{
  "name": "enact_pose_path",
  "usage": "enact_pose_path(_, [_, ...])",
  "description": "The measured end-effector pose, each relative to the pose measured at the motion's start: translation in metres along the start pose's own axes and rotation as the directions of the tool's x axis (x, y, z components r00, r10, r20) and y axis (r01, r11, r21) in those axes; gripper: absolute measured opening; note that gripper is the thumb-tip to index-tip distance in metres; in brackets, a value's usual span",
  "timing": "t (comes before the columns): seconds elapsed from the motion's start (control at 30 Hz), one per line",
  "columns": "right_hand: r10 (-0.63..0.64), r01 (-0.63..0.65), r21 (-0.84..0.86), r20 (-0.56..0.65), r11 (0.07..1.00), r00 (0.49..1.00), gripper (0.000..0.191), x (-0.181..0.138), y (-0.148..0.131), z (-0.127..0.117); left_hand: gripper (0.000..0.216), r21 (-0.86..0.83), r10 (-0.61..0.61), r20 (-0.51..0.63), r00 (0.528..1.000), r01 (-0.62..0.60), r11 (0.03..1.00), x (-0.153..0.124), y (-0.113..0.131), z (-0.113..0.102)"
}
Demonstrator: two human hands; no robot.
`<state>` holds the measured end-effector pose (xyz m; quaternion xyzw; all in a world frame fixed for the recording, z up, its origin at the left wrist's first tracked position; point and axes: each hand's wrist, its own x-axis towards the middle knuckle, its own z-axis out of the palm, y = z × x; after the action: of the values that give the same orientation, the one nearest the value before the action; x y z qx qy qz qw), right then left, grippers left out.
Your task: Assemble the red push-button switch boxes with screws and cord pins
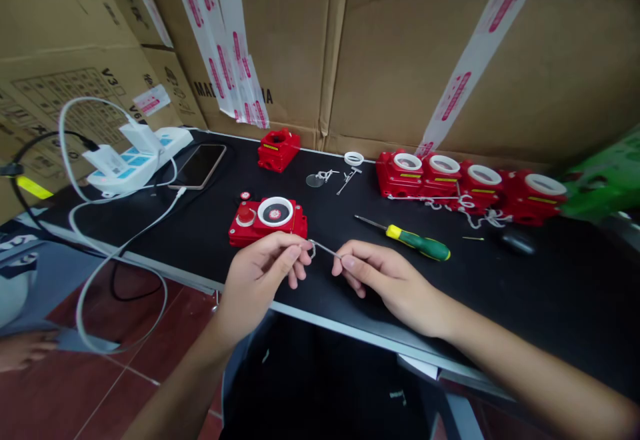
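My left hand [270,267] is closed in a pinch at one end of a thin metal rod [326,249], where a small loop of light cord [313,249] shows by the fingertips. My right hand [383,277] pinches the rod's other end. Just behind my left hand lies a red housing [267,232] with a white ring [275,212] and a red knob [245,213]. A small round red-and-white piece [245,196] lies behind it. Beyond my right hand rests a green-and-yellow screwdriver [417,241].
Several red housings with white rings [443,177] stand in a row at right, white cord before them. Further back are an open red housing [279,149], a loose white ring [353,158], a clear disc [315,181], a phone [198,166] and a power strip [143,160]. Cardboard [285,40] walls the back.
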<state>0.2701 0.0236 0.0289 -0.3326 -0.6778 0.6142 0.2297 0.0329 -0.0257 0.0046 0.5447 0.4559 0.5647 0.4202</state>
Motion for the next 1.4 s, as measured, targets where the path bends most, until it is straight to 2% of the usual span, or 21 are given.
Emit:
enact_pose_path(0.33, [-0.113,0.103,-0.203,-0.037,0.974,0.993,0.032,-0.0007,0.001,-0.0009,0.018,-0.004,0.035,-0.043,0.998,-0.035,0.999,-0.0041,-0.0035,0.0013])
enact_pose_path(0.5, [-0.164,0.147,-0.232,-0.059,0.962,0.985,0.03,-0.0013,0.0006,0.0011,0.015,-0.013,0.058,-0.022,0.998,-0.059,0.998,-0.0039,-0.0052,0.0005])
enact_pose_path(0.77, [-0.231,0.185,-0.292,-0.13,0.938,0.964,0.026,-0.0035,-0.0003,0.0048,0.014,0.001,0.115,-0.051,0.992,-0.115,0.993,-0.0073,-0.0002,-0.0003])
enact_pose_path(1.1, [-0.357,0.271,-0.444,-0.123,0.854,0.926,0.02,-0.0057,0.0004,0.0064,0.014,0.001,0.099,-0.047,0.994,-0.1,0.995,-0.0067,-0.0017,-0.0005])
enact_pose_path(1.27, [-0.432,0.306,-0.544,-0.116,0.781,0.894,0.015,-0.0058,0.0008,0.0082,0.017,0.002,0.113,-0.049,0.992,-0.113,0.994,-0.0065,0.0002,-0.0002])
enact_pose_path(1.4, [-0.51,0.326,-0.649,-0.113,0.688,0.853,0.012,-0.0057,-0.0003,0.009,0.015,0.018,0.124,-0.059,0.99,-0.123,0.992,-0.0074,0.0009,0.0001])
